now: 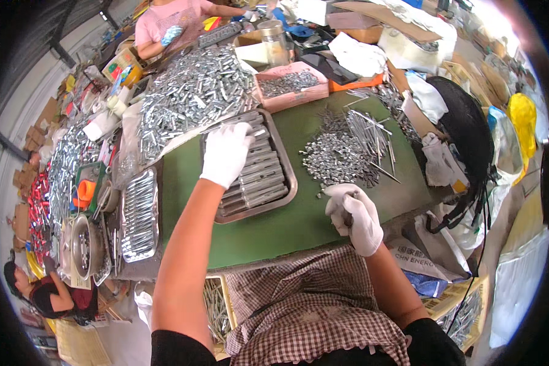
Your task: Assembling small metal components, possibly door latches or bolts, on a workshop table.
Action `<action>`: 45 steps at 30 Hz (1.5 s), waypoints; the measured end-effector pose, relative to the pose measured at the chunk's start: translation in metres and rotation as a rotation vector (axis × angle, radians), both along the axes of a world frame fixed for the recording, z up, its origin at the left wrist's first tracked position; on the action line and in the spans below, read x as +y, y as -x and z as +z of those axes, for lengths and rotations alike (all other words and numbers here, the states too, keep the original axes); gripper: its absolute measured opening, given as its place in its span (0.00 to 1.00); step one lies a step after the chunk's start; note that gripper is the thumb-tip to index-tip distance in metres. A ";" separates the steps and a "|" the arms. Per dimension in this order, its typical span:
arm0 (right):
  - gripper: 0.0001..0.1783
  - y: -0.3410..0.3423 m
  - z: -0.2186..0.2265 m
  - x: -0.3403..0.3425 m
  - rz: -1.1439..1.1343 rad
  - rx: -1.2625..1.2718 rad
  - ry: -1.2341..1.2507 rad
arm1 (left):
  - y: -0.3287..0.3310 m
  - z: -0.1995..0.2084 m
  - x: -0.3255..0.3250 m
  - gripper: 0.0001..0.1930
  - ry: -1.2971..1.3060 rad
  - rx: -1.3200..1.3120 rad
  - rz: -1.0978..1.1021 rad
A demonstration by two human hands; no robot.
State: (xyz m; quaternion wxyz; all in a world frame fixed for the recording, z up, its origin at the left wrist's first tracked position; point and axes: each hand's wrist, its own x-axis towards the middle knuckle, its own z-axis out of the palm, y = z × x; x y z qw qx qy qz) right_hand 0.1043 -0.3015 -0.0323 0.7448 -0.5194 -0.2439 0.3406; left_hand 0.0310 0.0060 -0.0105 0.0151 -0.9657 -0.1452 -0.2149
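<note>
My left hand (227, 152), in a white glove, reaches over the far left part of a metal tray (291, 177). Its fingers bend closed around a grey metal tube (208, 129) that pokes past the tray's left edge; the fingertips are partly hidden. Similar metal tubes (256, 183) lie side by side across the tray. My right hand (355, 216), gloved too and soiled at the fingers, is curled closed above the near edge of the green mat (274, 235). What it holds is hidden. Beyond it lie a pile of small metal pieces (332, 160) and several long thin metal rods (375, 137).
A heap of metal tubes (195, 91) fills the far left, beside a pink box (323, 90) of small parts. A foil-lined tray (154, 244) of metal parts stands left. One person (171, 27) works across the table, another (43, 293) at lower left. A black bag (463, 116) is at right.
</note>
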 end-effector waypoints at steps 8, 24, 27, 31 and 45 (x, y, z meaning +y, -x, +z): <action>0.27 0.007 0.018 -0.014 -0.032 0.054 0.260 | 0.034 0.031 -0.136 0.12 0.225 0.257 -0.488; 0.16 0.001 0.010 -0.016 0.084 -0.281 0.604 | 0.071 -0.001 -0.164 0.16 0.351 -0.048 -0.381; 0.14 -0.001 0.013 -0.016 0.113 -0.344 0.645 | 0.071 -0.004 -0.167 0.15 0.359 -0.064 -0.350; 0.12 -0.028 -0.003 -0.020 -0.073 -1.049 0.526 | 0.070 -0.007 -0.176 0.13 0.318 -0.011 -0.306; 0.13 -0.104 0.007 0.062 -0.086 -1.245 0.955 | 0.060 -0.015 -0.200 0.14 0.220 0.072 -0.109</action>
